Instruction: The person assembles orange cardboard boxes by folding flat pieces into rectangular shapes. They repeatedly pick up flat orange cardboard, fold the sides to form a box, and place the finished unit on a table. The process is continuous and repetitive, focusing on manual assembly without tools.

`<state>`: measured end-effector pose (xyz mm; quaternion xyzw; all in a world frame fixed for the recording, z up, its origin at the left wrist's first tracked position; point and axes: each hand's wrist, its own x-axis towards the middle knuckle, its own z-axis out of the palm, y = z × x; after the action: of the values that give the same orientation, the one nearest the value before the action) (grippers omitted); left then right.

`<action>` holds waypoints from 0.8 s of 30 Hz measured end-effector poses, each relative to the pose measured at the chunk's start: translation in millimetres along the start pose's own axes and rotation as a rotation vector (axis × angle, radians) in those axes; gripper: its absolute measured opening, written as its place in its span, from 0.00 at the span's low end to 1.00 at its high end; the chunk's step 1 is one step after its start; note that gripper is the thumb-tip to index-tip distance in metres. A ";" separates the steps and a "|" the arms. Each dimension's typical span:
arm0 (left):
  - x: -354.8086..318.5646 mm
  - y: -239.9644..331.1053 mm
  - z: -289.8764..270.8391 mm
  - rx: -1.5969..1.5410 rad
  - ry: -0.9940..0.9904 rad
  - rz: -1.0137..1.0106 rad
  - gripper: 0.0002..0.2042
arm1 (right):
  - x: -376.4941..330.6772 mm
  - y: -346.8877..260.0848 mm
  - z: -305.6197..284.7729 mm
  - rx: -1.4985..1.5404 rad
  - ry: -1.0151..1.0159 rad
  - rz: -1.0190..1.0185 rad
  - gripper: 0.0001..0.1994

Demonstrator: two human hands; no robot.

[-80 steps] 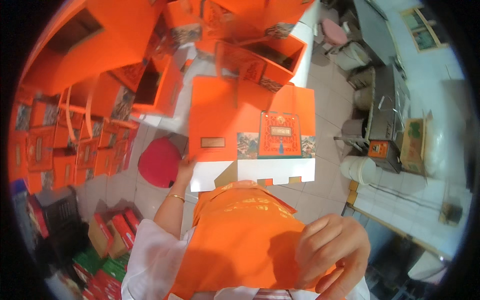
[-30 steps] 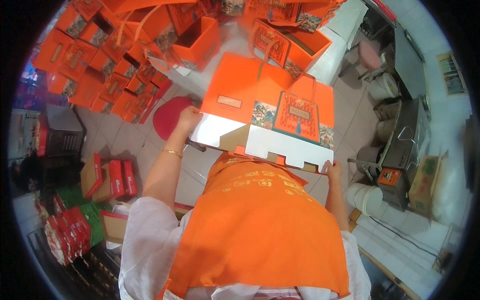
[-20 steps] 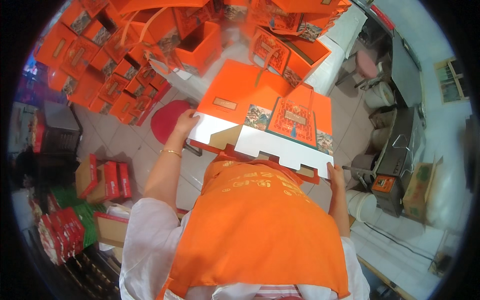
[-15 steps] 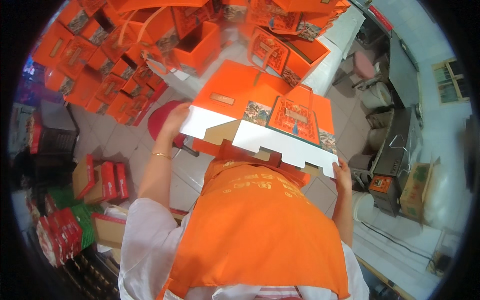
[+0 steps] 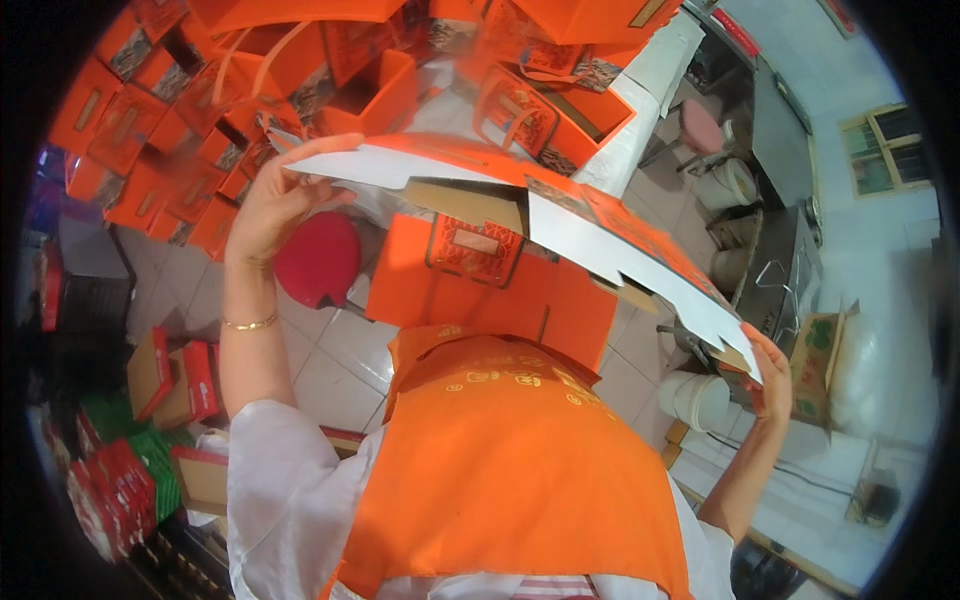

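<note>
Tiled flr (image 5: 335, 365); L hand (image 5: 275, 205), R hand (image 5: 769, 378) hold bowed wht/org cardbd (image 5: 580, 238).

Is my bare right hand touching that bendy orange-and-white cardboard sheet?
Touching. The head view shows the bare right hand gripping the bent orange-and-white cardboard sheet at its right end.

Cardboard (image 5: 575, 230) and apron (image 5: 510, 470) hide much of the middle; the frame's rim crops the rest.
The cardboard's printed face tilts too steeply to make out, and its right corner partly covers the right hand (image 5: 771, 375); below, the flat orange box (image 5: 560, 300) disappears under cardboard above and apron beneath, the large orange box (image 5: 300, 10) is cut by the top edge, and a purple patch (image 5: 52, 185) at far left is blurred beyond telling.
</note>
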<state>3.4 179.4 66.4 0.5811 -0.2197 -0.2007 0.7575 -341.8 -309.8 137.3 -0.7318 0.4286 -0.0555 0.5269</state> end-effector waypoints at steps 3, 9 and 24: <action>3.0 19.3 4.4 0.275 0.090 0.050 0.15 | -11.5 -10.6 -5.2 0.012 0.009 -0.041 0.18; 3.9 39.6 2.6 0.486 0.364 0.272 0.10 | -13.0 -3.8 -23.4 0.012 -0.092 -0.034 0.20; 55.7 -52.4 -22.6 0.248 0.344 0.235 0.12 | 3.9 -108.1 111.7 -0.609 -0.306 -0.551 0.16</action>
<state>59.4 153.3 16.1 0.6657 -0.1766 0.0193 0.7248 -218.3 -223.3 175.4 -0.9407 0.1310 0.0438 0.3100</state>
